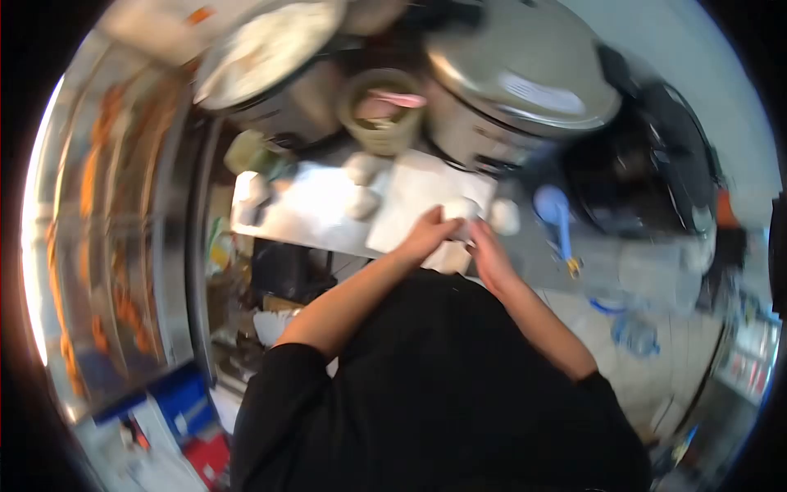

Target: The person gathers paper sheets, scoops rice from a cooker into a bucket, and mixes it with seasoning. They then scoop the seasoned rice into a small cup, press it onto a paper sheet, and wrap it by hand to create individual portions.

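Between my two hands, over a white sheet (412, 193) on the counter, is a white rounded lump that looks like a rice ball (461, 208). My left hand (430, 233) grips it from the left, the thumb laid against it. On the other side my right hand (489, 252) presses it with fingers held together. Another white ball (504, 217) sits just right of the sheet. To the left are two more, a far ball (361, 168) and a nearer ball (361, 202). Motion blur hides the fingertips and fine detail.
Behind stand an open cooker (279, 102) holding white rice-like food, a tub (381, 123) with a pink-handled utensil, and a large lidded cooker (525, 78). A blue ladle-like utensil (557, 215) lies right, beside a black appliance (639, 172). A glass-fronted cabinet (123, 221) stands left.
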Demonstrator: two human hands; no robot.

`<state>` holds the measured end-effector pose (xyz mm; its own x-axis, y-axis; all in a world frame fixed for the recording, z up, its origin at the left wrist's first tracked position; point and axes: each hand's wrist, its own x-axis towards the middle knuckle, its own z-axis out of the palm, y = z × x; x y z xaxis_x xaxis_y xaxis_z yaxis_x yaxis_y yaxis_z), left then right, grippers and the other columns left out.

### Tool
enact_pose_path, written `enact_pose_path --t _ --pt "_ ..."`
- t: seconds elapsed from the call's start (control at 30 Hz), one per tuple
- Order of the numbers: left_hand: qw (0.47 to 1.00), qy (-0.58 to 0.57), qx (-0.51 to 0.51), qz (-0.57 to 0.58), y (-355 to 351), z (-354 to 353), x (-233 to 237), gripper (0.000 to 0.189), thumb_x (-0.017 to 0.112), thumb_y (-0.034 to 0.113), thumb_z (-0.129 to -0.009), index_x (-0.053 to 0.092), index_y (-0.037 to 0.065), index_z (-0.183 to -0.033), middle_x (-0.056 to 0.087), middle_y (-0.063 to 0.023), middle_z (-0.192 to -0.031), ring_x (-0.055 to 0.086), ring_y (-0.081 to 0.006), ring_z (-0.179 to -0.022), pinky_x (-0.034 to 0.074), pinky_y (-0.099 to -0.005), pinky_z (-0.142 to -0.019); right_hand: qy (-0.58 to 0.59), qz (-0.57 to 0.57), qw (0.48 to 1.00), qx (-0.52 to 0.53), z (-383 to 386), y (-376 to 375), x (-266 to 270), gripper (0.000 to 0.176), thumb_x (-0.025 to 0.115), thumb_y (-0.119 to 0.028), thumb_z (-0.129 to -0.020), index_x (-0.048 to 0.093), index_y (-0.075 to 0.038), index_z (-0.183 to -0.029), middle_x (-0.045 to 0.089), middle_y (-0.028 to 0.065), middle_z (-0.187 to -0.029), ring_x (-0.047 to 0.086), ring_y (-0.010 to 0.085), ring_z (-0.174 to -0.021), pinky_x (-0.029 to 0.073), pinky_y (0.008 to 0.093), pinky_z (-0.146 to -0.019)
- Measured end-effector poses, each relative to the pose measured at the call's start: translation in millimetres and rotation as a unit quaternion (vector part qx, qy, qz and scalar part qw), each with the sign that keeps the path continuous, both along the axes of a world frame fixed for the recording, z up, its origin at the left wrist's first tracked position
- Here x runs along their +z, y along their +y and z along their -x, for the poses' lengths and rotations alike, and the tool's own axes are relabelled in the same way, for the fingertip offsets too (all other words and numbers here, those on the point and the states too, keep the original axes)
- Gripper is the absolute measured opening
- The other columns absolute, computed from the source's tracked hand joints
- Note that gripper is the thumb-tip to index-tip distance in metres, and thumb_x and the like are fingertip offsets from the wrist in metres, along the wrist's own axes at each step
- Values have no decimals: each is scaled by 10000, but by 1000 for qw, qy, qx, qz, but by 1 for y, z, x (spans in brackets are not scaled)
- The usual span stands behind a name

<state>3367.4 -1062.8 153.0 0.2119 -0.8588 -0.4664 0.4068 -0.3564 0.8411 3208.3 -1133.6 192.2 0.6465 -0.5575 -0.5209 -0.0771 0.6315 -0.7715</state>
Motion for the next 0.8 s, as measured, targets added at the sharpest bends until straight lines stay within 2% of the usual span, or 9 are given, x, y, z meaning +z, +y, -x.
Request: enact_pose_path --t 0.2,0.27,0.37,0.4,0.53,0.63,0.7,0.73,0.8 --pt "956 -248 -153 -18 -8 21 34 502 723 273 -936 595 -22 -1322 703 -170 -1137 663 -246 -1061 534 -375 -955 24 30 996 -81 2 7 8 558 706 -350 -992 506 1 -1377 617 103 -1271 583 183 -1200 461 346 -1033" --pt "872 -402 -274 -45 -8 21 12 632 775 357 -887 584 -31 -1346 647 -211 -1191 636 -272 -1055 537 -384 -940 -5 -4 998 -58 15 7 -13 495 712 -363 -983 586 3 -1292 663 103 -1200 628 183 -1123 499 342 -968" --pt "875 -323 -354 -63 -10 16 14 728 799 440 -863 577 -34 -1369 550 -246 -1332 600 -293 -1118 525 -402 -970 111 15 993 -28 39 8 -38 459 714 -375 -979 640 19 -1202 695 121 -1144 658 182 -1064 528 346 -910" --pt "881 -244 -384 -126 -16 15 29 757 758 468 -907 533 -21 -1439 441 -263 -1463 562 -317 -1225 507 -411 -1016 159 86 983 19 50 1 -45 515 735 -401 -951 643 41 -1199 702 169 -1149 684 256 -1037 538 390 -896" --pt "875 -260 -395 -101 0 -20 33 737 659 426 -993 420 -3 -1544 488 -244 -1445 584 -321 -1255 494 -392 -1055 466 487 738 -20 84 9 -105 725 791 -503 -850 614 64 -1265 627 236 -1252 576 441 -1186 444 506 -1022" --pt "896 -228 -363 -111 22 -85 81 563 604 327 -1027 497 16 -1484 645 -169 -1260 649 -236 -1119 527 -370 -978 512 502 697 14 85 5 -105 790 749 -562 -868 573 38 -1352 418 231 -1511 372 409 -1427 284 635 -1110" --pt "937 -156 -288 -124 36 -139 143 465 596 282 -1030 561 26 -1417 694 -84 -1075 663 -168 -986 551 -336 -878 493 579 645 -75 93 -15 -96 795 733 -544 -895 490 -37 -1457 462 231 -1486 424 423 -1393 348 600 -1094" --pt "944 -209 -222 -123 48 -172 164 416 597 261 -1018 605 43 -1372 695 -63 -1038 656 -143 -930 543 -310 -829 468 644 590 -134 104 -38 -102 790 728 -526 -906 461 -60 -1486 481 228 -1472 459 430 -1359 381 586 -1075" --pt "930 -348 -39 -116 61 -225 222 262 583 186 -1017 705 65 -1215 665 -8 -919 611 -83 -818 514 -248 -711 571 570 563 -180 110 -75 -80 688 738 -397 -915 481 -69 -1463 520 240 -1448 518 443 -1301 409 595 -1058"
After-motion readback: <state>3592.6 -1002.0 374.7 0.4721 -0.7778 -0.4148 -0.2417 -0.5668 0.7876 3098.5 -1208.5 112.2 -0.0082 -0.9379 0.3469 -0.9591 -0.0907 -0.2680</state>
